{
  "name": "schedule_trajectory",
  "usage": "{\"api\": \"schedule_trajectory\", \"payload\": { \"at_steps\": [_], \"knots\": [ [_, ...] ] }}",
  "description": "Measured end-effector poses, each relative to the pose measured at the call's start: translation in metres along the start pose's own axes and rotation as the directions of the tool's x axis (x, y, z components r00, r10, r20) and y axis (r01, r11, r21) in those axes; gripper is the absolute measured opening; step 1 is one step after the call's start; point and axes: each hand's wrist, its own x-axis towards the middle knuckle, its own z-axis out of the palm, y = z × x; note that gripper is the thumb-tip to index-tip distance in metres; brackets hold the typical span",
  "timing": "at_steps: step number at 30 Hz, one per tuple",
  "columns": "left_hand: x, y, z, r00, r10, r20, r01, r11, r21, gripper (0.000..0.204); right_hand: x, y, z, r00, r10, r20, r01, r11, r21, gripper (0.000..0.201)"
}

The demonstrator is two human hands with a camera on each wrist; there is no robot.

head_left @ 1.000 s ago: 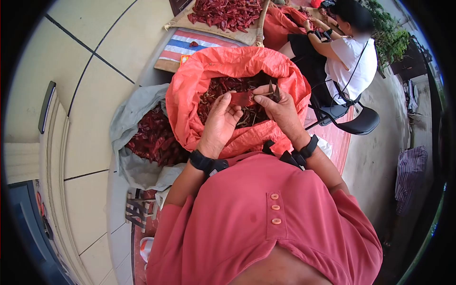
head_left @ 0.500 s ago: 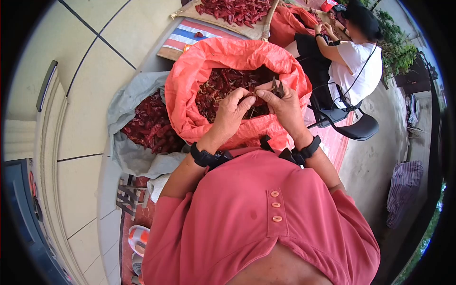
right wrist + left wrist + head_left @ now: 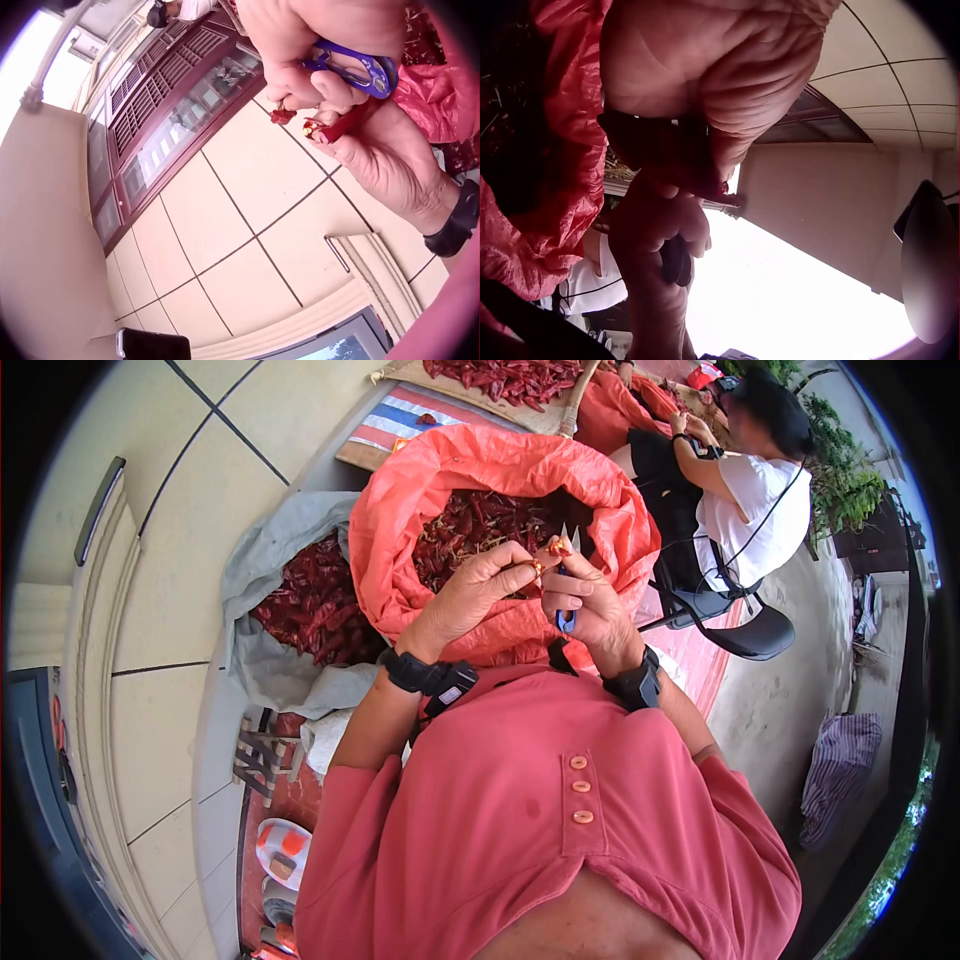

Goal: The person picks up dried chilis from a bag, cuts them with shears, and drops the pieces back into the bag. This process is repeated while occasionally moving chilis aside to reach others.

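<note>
Both hands are close together above a red woven sack (image 3: 385, 550) of dried red chilies (image 3: 470, 525). My left hand (image 3: 478, 592) pinches a dark red chili (image 3: 346, 126), whose end is open with pale seeds showing in the right wrist view. Curled round blue-handled scissors (image 3: 565, 618), my right hand (image 3: 592, 603) has the blades pointing up and away. Between its thumb and finger is a small red chili piece (image 3: 282, 116). In the left wrist view the left hand (image 3: 720, 67) is above the right hand (image 3: 656, 232), and the chili between them is dark.
At the left stands a grey-white sack (image 3: 245, 575) of red chilies. Beyond are a striped sheet (image 3: 400, 422) and a mat of chilies (image 3: 560, 410). A person in a white top (image 3: 745, 520) sits on a black chair (image 3: 750, 635) at the right. A small rack (image 3: 262, 758) is lower left.
The chili held stretched between both hands a second ago is now in my left hand, with a small piece in my right. My right hand has turned, bringing the blue handles into view.
</note>
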Motion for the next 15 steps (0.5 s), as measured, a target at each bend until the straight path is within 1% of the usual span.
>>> {"api": "schedule_trajectory", "payload": {
  "at_steps": [1,2,5,6,8,9,10,11,13,14,15],
  "knots": [
    [-0.001,0.0,0.001,0.999,-0.012,-0.034,0.013,1.0,0.025,0.014,0.002,0.003,0.002,1.0,-0.023,0.001,0.023,1.0,-0.016,0.019],
    [-0.002,-0.001,0.002,0.998,-0.026,-0.066,0.029,0.998,0.05,0.014,0.002,0.005,0.006,0.994,-0.109,-0.033,0.105,0.988,-0.114,0.018],
    [-0.011,0.003,0.002,0.986,-0.048,-0.162,0.073,0.986,0.153,0.014,0.001,-0.004,0.002,0.98,-0.187,-0.062,0.163,0.945,-0.282,0.018],
    [-0.016,0.005,0.003,0.98,-0.053,-0.192,0.09,0.978,0.189,0.014,-0.004,-0.005,0.01,0.959,-0.252,-0.13,0.194,0.916,-0.35,0.016],
    [-0.035,0.007,-0.003,0.93,0.023,-0.366,0.058,0.977,0.208,0.013,-0.013,-0.01,0.01,0.943,-0.285,-0.174,0.195,0.894,-0.404,0.012],
    [-0.045,0.008,-0.01,0.894,0.062,-0.444,0.042,0.975,0.22,0.013,-0.016,-0.012,0.011,0.933,-0.304,-0.193,0.198,0.88,-0.431,0.011],
    [-0.056,0.008,-0.021,0.828,0.112,-0.549,0.055,0.959,0.279,0.014,-0.018,-0.009,0.018,0.877,-0.408,-0.253,0.205,0.795,-0.57,0.013],
    [-0.07,0.007,-0.035,0.749,0.167,-0.641,0.076,0.94,0.334,0.015,-0.023,-0.011,0.013,0.874,-0.425,-0.235,0.212,0.77,-0.602,0.013],
    [-0.097,0.005,-0.068,0.627,0.217,-0.748,0.168,0.9,0.402,0.016,-0.037,-0.019,-0.002,0.872,-0.449,-0.197,0.218,0.715,-0.664,0.014],
    [-0.11,0.002,-0.085,0.572,0.258,-0.779,0.248,0.85,0.464,0.016,-0.046,-0.02,-0.001,0.833,-0.52,-0.19,0.187,0.587,-0.788,0.015],
    [-0.124,-0.002,-0.102,0.516,0.304,-0.801,0.333,0.79,0.515,0.016,-0.055,-0.02,-0.006,0.77,-0.612,-0.181,0.183,0.484,-0.856,0.015]
  ]
}}
